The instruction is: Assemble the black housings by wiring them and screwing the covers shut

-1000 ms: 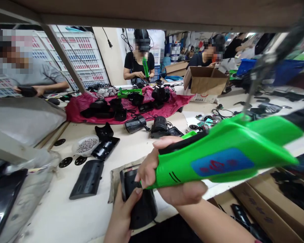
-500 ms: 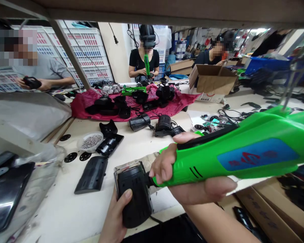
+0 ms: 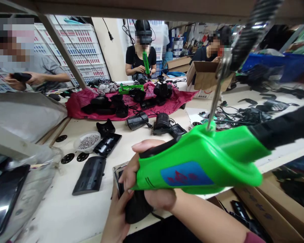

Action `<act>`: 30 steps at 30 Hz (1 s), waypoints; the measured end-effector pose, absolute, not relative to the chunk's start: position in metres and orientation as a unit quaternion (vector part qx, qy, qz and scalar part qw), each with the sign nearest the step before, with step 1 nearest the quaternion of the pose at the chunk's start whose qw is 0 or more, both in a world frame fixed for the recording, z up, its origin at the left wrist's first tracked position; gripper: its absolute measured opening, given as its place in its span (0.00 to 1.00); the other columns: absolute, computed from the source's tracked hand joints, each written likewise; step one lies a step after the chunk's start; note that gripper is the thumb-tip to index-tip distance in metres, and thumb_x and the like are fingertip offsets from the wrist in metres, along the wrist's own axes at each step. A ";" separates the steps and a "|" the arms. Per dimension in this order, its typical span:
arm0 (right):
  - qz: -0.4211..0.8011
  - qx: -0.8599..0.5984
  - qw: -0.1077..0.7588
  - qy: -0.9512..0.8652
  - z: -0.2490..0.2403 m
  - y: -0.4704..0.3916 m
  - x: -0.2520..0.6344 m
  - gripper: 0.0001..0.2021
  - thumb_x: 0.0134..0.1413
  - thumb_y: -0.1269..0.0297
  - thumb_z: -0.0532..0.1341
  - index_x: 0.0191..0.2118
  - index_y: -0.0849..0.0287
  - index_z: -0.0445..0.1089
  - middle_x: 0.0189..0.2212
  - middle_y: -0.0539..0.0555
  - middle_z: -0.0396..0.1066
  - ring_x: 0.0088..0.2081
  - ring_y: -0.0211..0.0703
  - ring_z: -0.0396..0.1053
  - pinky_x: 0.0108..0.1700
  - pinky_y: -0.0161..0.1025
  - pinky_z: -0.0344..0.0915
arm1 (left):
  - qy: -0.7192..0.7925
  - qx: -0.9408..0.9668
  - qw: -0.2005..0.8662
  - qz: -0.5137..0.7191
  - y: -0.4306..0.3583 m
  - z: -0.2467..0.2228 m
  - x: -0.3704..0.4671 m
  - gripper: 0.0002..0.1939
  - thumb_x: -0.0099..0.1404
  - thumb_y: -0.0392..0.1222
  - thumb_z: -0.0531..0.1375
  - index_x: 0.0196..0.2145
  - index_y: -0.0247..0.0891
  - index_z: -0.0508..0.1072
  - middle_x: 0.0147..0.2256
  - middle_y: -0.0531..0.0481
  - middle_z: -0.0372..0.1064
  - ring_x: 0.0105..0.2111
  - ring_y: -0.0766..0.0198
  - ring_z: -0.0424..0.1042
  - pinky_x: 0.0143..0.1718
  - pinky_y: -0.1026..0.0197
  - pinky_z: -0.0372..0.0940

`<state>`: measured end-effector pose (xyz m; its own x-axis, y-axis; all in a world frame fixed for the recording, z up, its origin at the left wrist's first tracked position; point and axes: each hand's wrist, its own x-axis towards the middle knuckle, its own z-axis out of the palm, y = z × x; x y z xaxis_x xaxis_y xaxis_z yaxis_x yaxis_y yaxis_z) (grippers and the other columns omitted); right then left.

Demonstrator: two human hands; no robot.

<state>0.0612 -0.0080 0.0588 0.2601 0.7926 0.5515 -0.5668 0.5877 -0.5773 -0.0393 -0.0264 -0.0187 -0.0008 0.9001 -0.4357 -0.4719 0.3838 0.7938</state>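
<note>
My right hand (image 3: 131,171) is wrapped around a green electric screwdriver (image 3: 152,168) with a blue label, its thumb along the black strip on top. The screwdriver slants down to the left, and my fingers hide its tip. My left hand (image 3: 118,207) grips a black plastic housing (image 3: 136,209) near the table's front edge. The tool's front end is over the housing; whether the tip touches it is hidden. Beyond my hands lie a curved black shell (image 3: 90,175), another black part (image 3: 107,145) and a bowl of small screws (image 3: 88,141).
A metal hook (image 3: 219,91) and coiled cord hold the screwdriver from above. Black parts cover a pink cloth (image 3: 76,104). Black discs (image 3: 67,158) lie left. A shelf (image 3: 152,10) overhangs the bench. Cardboard boxes (image 3: 266,209) stand lower right. Several co-workers sit opposite.
My right hand and the screwdriver have moved left over the housing, now covering part of it. The tool's rear end, hook and black cable have come into view. The camera view has shifted slightly.
</note>
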 end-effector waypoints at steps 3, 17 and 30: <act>0.425 -0.153 0.784 -0.426 0.053 -0.004 0.054 0.28 0.41 0.34 0.63 0.45 0.46 0.67 0.19 0.44 0.67 0.17 0.41 0.62 0.31 0.48 0.72 | 0.485 0.208 0.676 0.515 -0.026 -0.024 -0.040 0.39 0.43 0.46 0.73 0.54 0.44 0.70 0.50 0.46 0.75 0.55 0.42 0.68 0.54 0.48 0.66; 0.459 -0.108 0.780 -0.413 0.062 0.001 0.062 0.28 0.40 0.35 0.64 0.41 0.52 0.66 0.17 0.44 0.63 0.16 0.37 0.60 0.18 0.36 0.63 | 0.498 0.224 0.668 0.506 -0.026 -0.016 -0.036 0.38 0.44 0.47 0.73 0.54 0.43 0.70 0.48 0.47 0.76 0.53 0.44 0.69 0.54 0.50 0.66; 0.434 -0.068 0.798 -0.414 0.054 0.004 0.062 0.28 0.46 0.39 0.63 0.47 0.53 0.66 0.18 0.45 0.65 0.16 0.37 0.61 0.18 0.35 0.61 | 0.479 0.226 0.665 0.527 -0.022 -0.023 -0.038 0.30 0.46 0.54 0.71 0.46 0.43 0.76 0.46 0.48 0.77 0.56 0.46 0.67 0.50 0.55 0.69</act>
